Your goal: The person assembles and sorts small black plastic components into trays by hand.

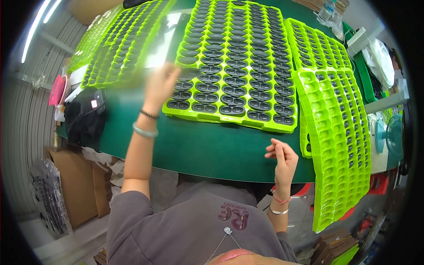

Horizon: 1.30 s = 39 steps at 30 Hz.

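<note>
My left hand point(162, 84) is blurred by motion at the left edge of the central lime-green tray point(207, 117). A dark grey oval shell point(190, 73) lies right beside its fingertips; whether they grip it is too smeared to tell. Rows of similar oval pieces fill the tray; those in the nearer rows show two round hollows each, while many farther ones show a smooth surface. My right hand point(284, 157) hovers over the table's front edge, to the right and nearer than the tray. Its fingers are curled in, with nothing visible in them.
The green table point(198, 150) carries another green tray point(119, 53) at left, beside a black cloth bag point(86, 117). At right, a partly filled tray point(329, 145) juts past the table edge, with another point(320, 48) behind. A clear bottle point(327, 12) and small teal fan point(394, 137) stand farther off.
</note>
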Each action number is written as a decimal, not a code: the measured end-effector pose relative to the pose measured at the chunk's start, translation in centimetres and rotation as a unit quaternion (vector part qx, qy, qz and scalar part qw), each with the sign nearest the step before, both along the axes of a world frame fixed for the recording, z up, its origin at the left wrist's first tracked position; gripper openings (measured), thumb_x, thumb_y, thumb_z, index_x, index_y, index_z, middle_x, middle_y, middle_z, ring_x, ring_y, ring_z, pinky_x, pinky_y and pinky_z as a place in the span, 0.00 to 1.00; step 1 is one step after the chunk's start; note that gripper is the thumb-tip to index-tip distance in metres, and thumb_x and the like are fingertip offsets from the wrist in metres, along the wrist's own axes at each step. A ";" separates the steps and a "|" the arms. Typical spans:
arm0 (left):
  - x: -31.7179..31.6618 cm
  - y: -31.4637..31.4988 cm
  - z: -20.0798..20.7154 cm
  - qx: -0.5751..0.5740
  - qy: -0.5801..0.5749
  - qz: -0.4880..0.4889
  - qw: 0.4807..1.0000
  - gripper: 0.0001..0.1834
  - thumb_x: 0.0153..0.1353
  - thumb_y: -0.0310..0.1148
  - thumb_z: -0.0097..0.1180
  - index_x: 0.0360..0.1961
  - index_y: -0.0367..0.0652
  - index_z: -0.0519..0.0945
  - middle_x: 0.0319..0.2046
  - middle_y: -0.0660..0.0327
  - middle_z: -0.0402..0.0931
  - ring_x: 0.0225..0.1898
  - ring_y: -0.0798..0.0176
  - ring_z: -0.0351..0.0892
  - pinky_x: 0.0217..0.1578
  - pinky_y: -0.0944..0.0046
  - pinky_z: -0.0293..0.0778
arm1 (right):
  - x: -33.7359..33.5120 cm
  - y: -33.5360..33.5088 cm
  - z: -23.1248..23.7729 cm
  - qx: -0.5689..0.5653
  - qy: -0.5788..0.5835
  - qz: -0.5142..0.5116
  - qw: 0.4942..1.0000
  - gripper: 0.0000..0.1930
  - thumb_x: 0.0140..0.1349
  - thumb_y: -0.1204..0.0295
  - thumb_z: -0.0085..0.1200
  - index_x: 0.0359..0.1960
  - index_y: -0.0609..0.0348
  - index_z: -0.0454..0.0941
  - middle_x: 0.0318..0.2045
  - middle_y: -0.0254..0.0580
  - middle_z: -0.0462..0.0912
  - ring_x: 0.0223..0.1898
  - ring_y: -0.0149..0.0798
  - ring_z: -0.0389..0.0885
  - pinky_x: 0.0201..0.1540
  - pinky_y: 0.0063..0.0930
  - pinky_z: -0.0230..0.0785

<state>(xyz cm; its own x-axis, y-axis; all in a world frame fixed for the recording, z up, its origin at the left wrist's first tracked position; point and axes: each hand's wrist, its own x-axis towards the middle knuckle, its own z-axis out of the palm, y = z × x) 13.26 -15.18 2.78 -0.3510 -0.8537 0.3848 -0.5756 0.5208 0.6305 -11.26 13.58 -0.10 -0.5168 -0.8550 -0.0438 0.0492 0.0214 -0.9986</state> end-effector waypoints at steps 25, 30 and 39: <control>-2.1 -10.5 1.0 -0.101 -0.230 -0.188 0.950 0.13 0.44 0.27 0.62 0.34 0.37 0.78 0.30 0.54 0.74 0.35 0.54 0.74 0.37 0.60 0.70 | -20.6 -8.4 5.6 -0.001 0.631 -0.078 0.772 0.10 0.56 0.77 0.48 0.40 0.61 0.76 0.37 0.46 0.79 0.40 0.47 0.77 0.42 0.37 0.69; -3.0 -3.9 3.9 0.004 -0.009 -0.128 0.992 0.12 0.50 0.27 0.61 0.37 0.36 0.77 0.28 0.61 0.74 0.30 0.69 0.72 0.30 0.69 0.70 | -26.5 -13.3 0.8 0.054 0.702 0.023 0.710 0.20 0.50 0.84 0.44 0.46 0.60 0.75 0.48 0.48 0.76 0.50 0.47 0.73 0.52 0.36 0.67; -5.6 8.4 1.4 0.335 0.361 -0.176 0.852 0.11 0.57 0.24 0.54 0.41 0.33 0.75 0.33 0.62 0.76 0.31 0.71 0.74 0.28 0.71 0.74 | -25.2 -13.3 1.8 0.036 0.696 0.053 0.715 0.10 0.51 0.74 0.56 0.36 0.61 0.77 0.38 0.42 0.76 0.42 0.45 0.76 0.43 0.35 0.71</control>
<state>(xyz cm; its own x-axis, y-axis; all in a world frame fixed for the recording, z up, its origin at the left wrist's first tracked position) 7.68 -6.77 4.21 -0.5090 -0.8574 0.0755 0.2053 -0.0358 0.9781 -36.43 0.33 1.73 -0.0347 -0.9140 0.4042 -0.9973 0.0054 -0.0735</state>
